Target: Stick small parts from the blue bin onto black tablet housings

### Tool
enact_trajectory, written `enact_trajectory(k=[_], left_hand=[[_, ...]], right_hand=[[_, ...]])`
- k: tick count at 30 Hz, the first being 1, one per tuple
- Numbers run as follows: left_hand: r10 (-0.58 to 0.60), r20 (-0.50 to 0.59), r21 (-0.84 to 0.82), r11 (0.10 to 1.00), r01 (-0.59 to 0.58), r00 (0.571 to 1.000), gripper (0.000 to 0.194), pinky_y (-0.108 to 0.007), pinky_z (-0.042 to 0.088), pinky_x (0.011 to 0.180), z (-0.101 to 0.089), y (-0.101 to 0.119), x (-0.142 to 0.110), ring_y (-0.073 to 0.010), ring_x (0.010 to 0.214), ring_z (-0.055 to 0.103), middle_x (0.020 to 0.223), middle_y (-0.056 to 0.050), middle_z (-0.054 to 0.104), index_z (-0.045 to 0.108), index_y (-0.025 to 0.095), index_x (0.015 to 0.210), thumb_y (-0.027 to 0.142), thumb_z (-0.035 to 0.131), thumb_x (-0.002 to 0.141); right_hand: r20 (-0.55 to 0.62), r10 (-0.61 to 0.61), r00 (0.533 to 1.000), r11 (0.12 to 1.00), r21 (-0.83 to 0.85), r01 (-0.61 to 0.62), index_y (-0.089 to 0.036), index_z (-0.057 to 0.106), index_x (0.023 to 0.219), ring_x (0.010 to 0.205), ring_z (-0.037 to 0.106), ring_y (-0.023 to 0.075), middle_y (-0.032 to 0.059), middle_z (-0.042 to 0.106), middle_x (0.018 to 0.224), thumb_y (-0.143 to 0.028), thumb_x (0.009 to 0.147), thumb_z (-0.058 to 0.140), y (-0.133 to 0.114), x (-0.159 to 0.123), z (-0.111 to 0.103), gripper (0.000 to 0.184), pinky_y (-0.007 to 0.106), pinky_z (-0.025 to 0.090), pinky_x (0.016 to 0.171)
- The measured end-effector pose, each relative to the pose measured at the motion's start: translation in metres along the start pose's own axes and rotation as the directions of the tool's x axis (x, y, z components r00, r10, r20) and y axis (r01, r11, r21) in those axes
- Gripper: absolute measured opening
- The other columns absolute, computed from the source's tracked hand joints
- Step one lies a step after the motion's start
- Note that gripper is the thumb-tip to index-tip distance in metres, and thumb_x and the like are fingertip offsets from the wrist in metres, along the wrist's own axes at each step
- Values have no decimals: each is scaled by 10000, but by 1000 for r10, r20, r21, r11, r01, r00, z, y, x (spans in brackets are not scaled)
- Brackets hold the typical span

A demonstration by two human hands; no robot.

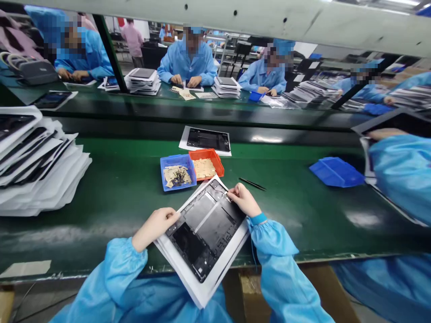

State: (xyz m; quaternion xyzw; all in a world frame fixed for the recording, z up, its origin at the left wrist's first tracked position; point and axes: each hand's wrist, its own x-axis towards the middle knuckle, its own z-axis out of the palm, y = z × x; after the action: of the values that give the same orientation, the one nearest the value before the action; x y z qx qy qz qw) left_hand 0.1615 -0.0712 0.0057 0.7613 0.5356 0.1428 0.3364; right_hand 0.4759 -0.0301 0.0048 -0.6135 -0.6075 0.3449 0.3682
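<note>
A black tablet back housing (211,226) lies turned at an angle on white sheets (193,289), overhanging the table's front edge. My left hand (157,226) is closed at the housing's left edge, thumb on top. At the upper right corner, my right hand (245,199) is closed in a pinch over the housing; whatever its fingertips hold is too small to make out. Just beyond are a blue tray (162,172) with tan pieces and thin black bits, and an orange tray (220,167) with tan pieces. Dark tweezers (252,184) lie beside my right hand.
At the left rises a tall stack of housings and white sheets (43,179). Another housing (208,140) lies behind the trays. A blue bin (336,172) and a co-worker's sleeve (404,170) are at the right. Several people work across the green bench (117,179).
</note>
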Motion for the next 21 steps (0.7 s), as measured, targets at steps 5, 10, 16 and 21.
enact_trajectory(k=[5, 10, 16, 21], left_hand=[[54, -236, 140, 990, -21, 970, 288, -394, 426, 856, 8, 28, -18, -234, 955, 525, 1012, -104, 530, 596, 159, 845, 314, 361, 905], [355, -442, 422, 893, -159, 824, 233, -357, 481, 818, 19, 53, -42, -222, 998, 550, 1134, -122, 514, 559, 171, 909, 232, 335, 928], [574, -379, 519, 781, -347, 726, 207, -229, 456, 524, 3, 71, -60, -134, 537, 577, 662, -2, 578, 520, 184, 946, 252, 325, 950], [395, -524, 126, 912, -390, 754, 291, -214, 513, 681, -40, 94, -15, -156, 786, 652, 905, -30, 664, 530, 195, 1081, 353, 336, 933]], right_hand=[[-49, -15, 999, 992, 127, 21, -248, 227, 704, 588, 529, 142, -2, 599, 683, -493, 687, 610, -1, -10, -5, 455, 294, 428, 575], [-181, -80, 980, 967, 223, 120, -238, 258, 718, 851, 560, 164, 50, 574, 971, -455, 655, 683, -3, -28, -26, 482, 324, 449, 743], [-203, -106, 973, 920, 352, 174, -243, 297, 688, 553, 509, 157, -38, 485, 631, -689, 557, 635, -1, -51, -65, 575, 313, 451, 544], [-443, -89, 892, 915, 317, 249, -244, 393, 775, 702, 574, 246, 49, 517, 688, -900, 612, 29, -13, -79, -89, 768, 379, 467, 576]])
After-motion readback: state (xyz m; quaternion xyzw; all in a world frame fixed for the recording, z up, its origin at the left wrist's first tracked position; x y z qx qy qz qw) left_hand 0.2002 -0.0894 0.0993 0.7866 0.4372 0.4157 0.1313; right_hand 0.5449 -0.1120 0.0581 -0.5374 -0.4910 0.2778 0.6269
